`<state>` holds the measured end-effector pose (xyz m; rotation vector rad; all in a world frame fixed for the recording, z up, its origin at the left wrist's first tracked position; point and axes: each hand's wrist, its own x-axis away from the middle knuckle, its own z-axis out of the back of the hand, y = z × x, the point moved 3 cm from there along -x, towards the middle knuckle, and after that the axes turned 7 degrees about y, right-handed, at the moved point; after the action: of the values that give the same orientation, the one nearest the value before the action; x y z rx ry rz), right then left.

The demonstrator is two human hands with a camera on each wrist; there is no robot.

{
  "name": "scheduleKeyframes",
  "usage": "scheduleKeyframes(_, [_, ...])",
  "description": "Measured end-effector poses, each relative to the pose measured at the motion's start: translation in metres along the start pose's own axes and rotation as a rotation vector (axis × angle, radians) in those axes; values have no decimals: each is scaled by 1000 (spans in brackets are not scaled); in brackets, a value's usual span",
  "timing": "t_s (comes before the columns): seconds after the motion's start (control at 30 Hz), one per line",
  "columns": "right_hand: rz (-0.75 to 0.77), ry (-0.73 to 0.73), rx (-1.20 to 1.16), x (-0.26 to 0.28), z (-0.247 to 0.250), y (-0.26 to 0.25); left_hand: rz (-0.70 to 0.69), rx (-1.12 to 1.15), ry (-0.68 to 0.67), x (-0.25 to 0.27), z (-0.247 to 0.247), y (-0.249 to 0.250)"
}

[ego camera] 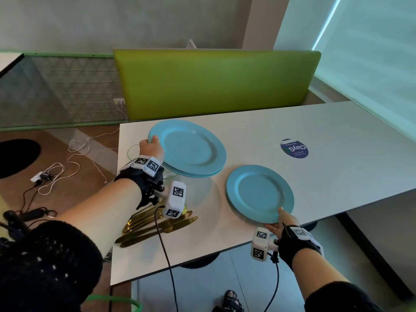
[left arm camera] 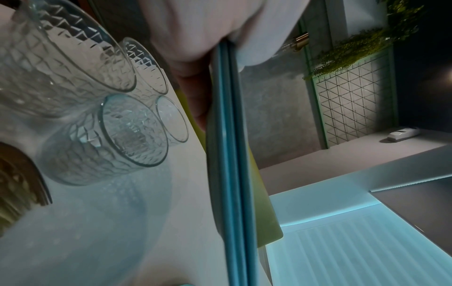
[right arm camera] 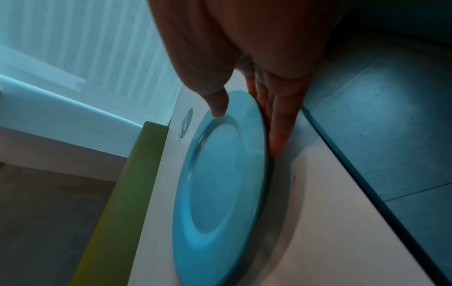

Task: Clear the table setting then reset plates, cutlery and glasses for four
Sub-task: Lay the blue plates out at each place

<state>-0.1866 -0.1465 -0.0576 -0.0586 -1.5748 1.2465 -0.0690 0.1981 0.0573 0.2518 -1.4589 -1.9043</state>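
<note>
My left hand (ego camera: 152,146) grips the near-left rim of a stack of blue plates (ego camera: 191,147), held above the white table (ego camera: 337,131); the left wrist view shows the stacked plate edges (left arm camera: 232,154) pinched between thumb and fingers. My right hand (ego camera: 280,221) pinches the near rim of a single blue plate (ego camera: 258,192), which lies on or just over the table by its front edge. In the right wrist view the thumb (right arm camera: 217,104) presses on top of that plate (right arm camera: 220,183) with fingers underneath. Cut-glass tumblers (left arm camera: 117,131) stand under the lifted stack. Gold cutlery (ego camera: 155,226) lies piled at the near left.
A round blue sticker (ego camera: 294,148) is on the table beyond the single plate. A green bench back (ego camera: 213,84) runs along the far side. Cables and a power strip (ego camera: 45,175) lie on the floor to the left.
</note>
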Motion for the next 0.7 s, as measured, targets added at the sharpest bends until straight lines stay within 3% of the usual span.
scheduleKeyframes(0.47, [55,11,247,13,-3,-9,-41,72,-77,9,2,3])
scheduleKeyframes(0.7, [235,48,425,28,-4,-40,-70,44,-153,20,-17,7])
